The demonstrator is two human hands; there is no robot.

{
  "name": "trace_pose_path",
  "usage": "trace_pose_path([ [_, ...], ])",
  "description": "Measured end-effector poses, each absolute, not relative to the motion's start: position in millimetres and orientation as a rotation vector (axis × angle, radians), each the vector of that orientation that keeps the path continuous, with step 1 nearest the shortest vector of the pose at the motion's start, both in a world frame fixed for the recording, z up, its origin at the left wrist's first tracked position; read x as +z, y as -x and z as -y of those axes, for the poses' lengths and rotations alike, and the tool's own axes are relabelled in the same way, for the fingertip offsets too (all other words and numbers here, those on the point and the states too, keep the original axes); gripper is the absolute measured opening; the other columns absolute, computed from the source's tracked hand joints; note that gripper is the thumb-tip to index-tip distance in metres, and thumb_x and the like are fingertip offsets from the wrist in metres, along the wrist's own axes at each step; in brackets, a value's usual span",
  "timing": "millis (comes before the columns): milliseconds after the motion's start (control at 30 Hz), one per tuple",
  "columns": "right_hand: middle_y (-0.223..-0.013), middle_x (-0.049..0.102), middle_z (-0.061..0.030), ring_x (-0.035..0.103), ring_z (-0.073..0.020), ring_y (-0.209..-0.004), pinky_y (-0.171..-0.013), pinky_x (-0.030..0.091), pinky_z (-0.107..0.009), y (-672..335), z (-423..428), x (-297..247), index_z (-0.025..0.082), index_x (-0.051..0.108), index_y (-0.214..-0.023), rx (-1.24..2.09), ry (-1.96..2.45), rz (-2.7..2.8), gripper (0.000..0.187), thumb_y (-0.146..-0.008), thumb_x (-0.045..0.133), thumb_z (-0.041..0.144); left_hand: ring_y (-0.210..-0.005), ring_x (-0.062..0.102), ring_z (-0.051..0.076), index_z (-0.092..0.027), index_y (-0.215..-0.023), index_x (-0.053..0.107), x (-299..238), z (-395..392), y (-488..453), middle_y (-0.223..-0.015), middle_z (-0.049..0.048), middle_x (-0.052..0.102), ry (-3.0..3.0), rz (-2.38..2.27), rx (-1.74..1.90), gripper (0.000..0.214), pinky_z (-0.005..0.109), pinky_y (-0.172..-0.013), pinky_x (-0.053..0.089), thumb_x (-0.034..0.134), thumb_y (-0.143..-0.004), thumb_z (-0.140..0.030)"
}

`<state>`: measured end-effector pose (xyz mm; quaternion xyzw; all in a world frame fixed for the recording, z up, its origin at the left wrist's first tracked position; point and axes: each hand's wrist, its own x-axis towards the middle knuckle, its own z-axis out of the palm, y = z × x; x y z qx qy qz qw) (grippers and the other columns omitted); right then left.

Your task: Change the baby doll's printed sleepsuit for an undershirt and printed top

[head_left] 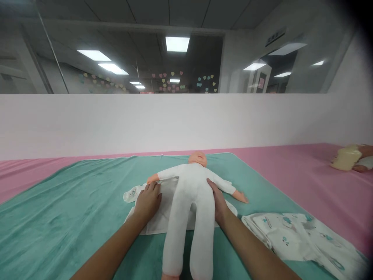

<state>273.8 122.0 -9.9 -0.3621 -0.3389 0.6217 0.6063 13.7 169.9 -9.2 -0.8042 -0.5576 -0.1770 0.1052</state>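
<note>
The left hand (148,201) lies palm down on a white cloth (157,219), its fingers together and flat, gripping nothing, just beside the torso of a baby training doll (190,194) in a white suit. The right hand (217,201) rests against the doll's other side at the waist, fingers extended and not closed. The doll lies on its back at lower centre, on the cloth and a teal towel (64,217). A folded printed garment (294,237) sits at lower right; a second doll (346,157) lies on the pink sheet (294,167) at the right edge.
</note>
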Motion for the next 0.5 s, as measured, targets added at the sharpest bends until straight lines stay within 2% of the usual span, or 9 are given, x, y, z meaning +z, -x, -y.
trace_pose_path([
  [133,-0.117,0.06,-0.0121,0.063,-0.0275,-0.095,-0.076,0.053,-0.039,-279.2,-126.1,-18.3,0.02,0.049,-0.127,1.371,0.852,0.715,0.066,-0.075,0.051,0.06,-0.105,0.046,0.025,-0.019,-0.111,0.054,-10.2,-177.5,0.4,-0.115,0.0088,0.053,2.28,1.815,-0.528,0.031,0.035,-0.081,0.038,0.041,-0.085,-0.029],
  [333,-0.125,0.055,-0.0098,0.056,-0.0295,-0.109,-0.087,0.05,-0.041,-278.2,-124.5,-16.5,0.017,0.049,-0.126,1.4,0.765,0.66,0.061,-0.077,0.054,0.053,-0.102,0.047,0.025,-0.021,-0.111,0.058,-12.5,-191.8,16.3,-0.109,0.0079,0.056,2.285,2.031,-0.732,0.034,0.035,-0.083,0.037,0.04,-0.085,-0.036],
  [500,-0.127,0.053,-0.0098,0.053,-0.0289,-0.112,-0.087,0.051,-0.036,-276.7,-123.2,-14.6,0.017,0.05,-0.125,1.431,0.76,0.649,0.059,-0.077,0.054,0.05,-0.097,0.047,0.026,-0.017,-0.086,0.063,-10.5,-193.9,25.3,-0.097,0.0093,0.06,2.289,2.11,-1.114,0.025,0.034,-0.079,0.035,0.044,-0.081,-0.034],
])
